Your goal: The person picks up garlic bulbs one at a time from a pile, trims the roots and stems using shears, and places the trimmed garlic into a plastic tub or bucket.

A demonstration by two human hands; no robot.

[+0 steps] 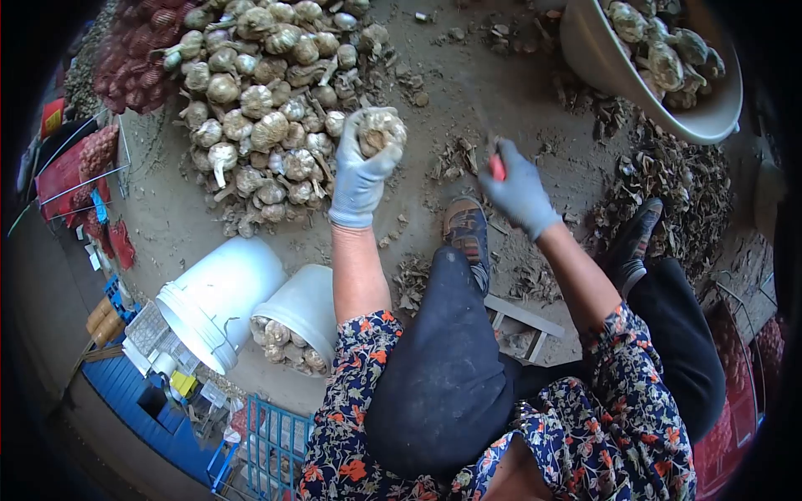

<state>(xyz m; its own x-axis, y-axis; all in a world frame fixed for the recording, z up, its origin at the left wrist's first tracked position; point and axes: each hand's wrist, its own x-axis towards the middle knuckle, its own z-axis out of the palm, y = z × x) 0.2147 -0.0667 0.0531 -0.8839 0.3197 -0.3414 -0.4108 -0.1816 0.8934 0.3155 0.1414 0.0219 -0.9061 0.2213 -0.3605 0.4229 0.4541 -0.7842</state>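
Observation:
My left hand (361, 185), in a grey work glove, is closed round a garlic bulb (382, 132) and holds it up at the right edge of a large garlic pile (267, 108). To the right, my right hand (520, 190), gloved too, grips the red handle (497, 167) of a knife. Its blade points up and away from me and is blurred, so its outline is hard to make out. The two hands are apart, and the knife does not touch the bulb.
A white tub (710, 125) with garlic stands at upper right, above a heap of dry trimmings (685, 200). Lower left are a white bucket (221, 292) and a tipped bucket (309, 305) holding garlic. Red mesh sacks (138, 58) lie upper left; a blue-green crate (271, 438) is below.

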